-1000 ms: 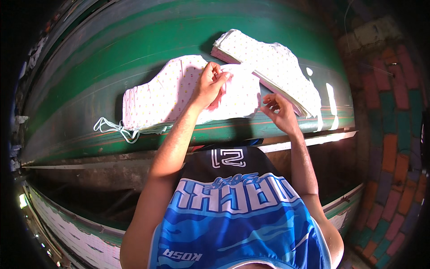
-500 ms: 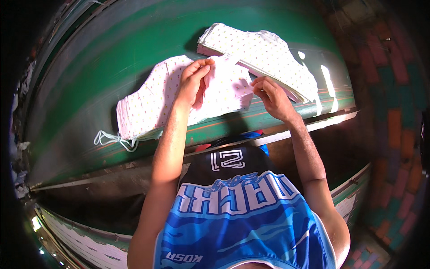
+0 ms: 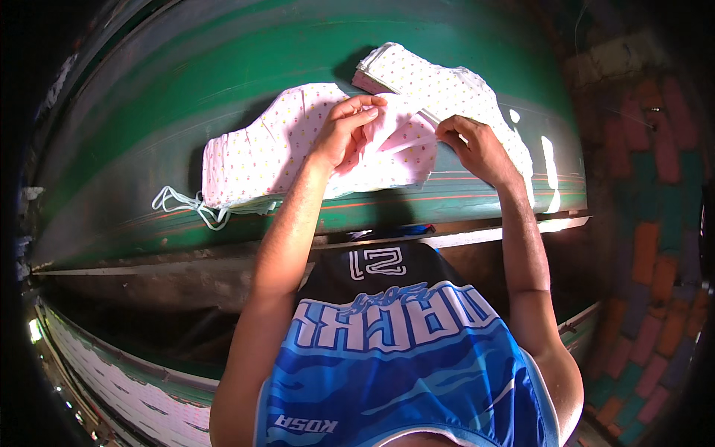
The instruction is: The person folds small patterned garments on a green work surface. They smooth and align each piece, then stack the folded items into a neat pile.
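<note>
Two grips on one cloth, two cloth stacks

On table: left cloth stack, right stack.

Both forearms extended forward; left grip curled, turned inward, pinching; right grip palm-down, also pinching.
</note>
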A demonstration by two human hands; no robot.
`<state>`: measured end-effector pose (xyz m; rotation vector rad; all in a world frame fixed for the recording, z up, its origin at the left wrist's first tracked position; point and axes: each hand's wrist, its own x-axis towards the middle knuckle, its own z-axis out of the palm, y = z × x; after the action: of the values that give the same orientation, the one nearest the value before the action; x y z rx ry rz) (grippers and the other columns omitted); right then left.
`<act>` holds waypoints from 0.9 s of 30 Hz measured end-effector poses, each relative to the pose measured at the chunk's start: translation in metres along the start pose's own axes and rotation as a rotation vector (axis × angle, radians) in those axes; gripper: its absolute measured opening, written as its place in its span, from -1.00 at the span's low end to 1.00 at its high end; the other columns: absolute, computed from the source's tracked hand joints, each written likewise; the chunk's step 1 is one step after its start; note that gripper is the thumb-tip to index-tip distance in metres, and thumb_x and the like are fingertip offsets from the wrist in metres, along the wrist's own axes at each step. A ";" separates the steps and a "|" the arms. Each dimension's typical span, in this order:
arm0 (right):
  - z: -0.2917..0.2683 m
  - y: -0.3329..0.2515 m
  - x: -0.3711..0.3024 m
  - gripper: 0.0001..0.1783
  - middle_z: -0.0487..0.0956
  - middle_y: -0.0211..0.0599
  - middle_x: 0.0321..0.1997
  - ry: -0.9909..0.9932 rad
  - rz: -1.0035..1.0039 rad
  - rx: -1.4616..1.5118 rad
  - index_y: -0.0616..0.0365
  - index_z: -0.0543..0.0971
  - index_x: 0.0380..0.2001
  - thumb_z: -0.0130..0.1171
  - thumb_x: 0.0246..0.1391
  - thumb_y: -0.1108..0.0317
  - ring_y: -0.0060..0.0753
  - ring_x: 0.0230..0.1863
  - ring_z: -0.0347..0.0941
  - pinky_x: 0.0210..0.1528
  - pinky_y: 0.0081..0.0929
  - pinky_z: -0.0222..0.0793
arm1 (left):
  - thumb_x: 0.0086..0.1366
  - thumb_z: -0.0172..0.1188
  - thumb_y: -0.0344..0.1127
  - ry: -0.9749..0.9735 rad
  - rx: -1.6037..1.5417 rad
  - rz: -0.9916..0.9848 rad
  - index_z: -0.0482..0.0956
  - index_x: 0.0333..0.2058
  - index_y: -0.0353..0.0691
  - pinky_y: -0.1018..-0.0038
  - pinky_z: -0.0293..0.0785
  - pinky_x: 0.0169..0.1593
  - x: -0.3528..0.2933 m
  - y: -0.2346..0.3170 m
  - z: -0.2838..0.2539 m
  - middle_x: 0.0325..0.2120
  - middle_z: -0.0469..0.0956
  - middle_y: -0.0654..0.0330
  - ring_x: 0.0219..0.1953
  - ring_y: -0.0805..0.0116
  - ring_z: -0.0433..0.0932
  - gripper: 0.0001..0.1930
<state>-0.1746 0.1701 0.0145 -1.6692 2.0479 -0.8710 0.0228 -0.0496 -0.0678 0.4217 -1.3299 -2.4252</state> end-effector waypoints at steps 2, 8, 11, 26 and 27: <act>-0.003 -0.007 0.007 -0.90 0.77 -0.22 -0.09 0.018 -0.072 -0.088 0.18 0.70 -0.09 0.28 0.40 0.47 -0.16 0.00 0.74 0.07 -0.25 0.68 | 0.51 0.25 -0.28 -0.047 -0.034 0.026 0.65 0.14 -0.26 0.61 0.35 -0.60 -0.003 0.001 0.002 -0.52 0.57 0.35 -0.67 0.60 0.47 -0.68; -0.011 -0.023 0.046 -0.75 0.78 -0.25 -0.10 0.092 -0.389 -0.306 0.14 0.76 -0.12 0.31 0.13 0.55 -0.14 0.00 0.68 0.08 -0.23 0.67 | 0.42 0.38 -0.32 -0.132 0.164 0.200 0.57 0.26 -0.30 0.53 0.58 -0.02 -0.008 -0.003 0.012 -0.02 0.66 0.20 -0.07 0.46 0.64 -0.52; -0.003 -0.035 0.070 -0.74 0.77 -0.30 -0.13 0.146 -0.600 -0.414 0.11 0.76 -0.15 0.32 0.05 0.50 -0.19 0.00 0.67 0.09 -0.25 0.66 | 0.41 0.45 -0.30 -0.072 0.351 0.201 0.56 0.23 -0.30 0.47 0.58 -0.03 -0.009 -0.006 0.006 -0.02 0.67 0.19 -0.11 0.47 0.63 -0.52; 0.037 -0.001 0.052 -0.85 0.69 -0.24 -0.21 0.254 -0.388 0.023 0.17 0.73 -0.15 0.41 0.20 0.56 -0.15 -0.23 0.65 -0.20 -0.24 0.59 | 0.48 0.39 -0.33 0.256 0.309 0.151 0.49 -0.07 -0.19 0.59 0.49 -0.39 -0.007 -0.007 0.007 -0.39 0.56 0.33 -0.40 0.60 0.56 -0.77; 0.038 0.005 0.039 -0.85 0.68 -0.24 -0.22 0.221 -0.336 0.050 0.18 0.73 -0.16 0.41 0.21 0.56 -0.17 -0.24 0.65 -0.20 -0.25 0.58 | 0.48 0.38 -0.37 0.255 0.276 0.182 0.50 0.01 -0.19 0.61 0.52 -0.34 -0.003 -0.013 0.005 -0.33 0.59 0.31 -0.32 0.59 0.60 -0.74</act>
<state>-0.1642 0.1238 -0.0128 -2.0023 1.8863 -1.2545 0.0211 -0.0384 -0.0762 0.6278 -1.5171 -1.9735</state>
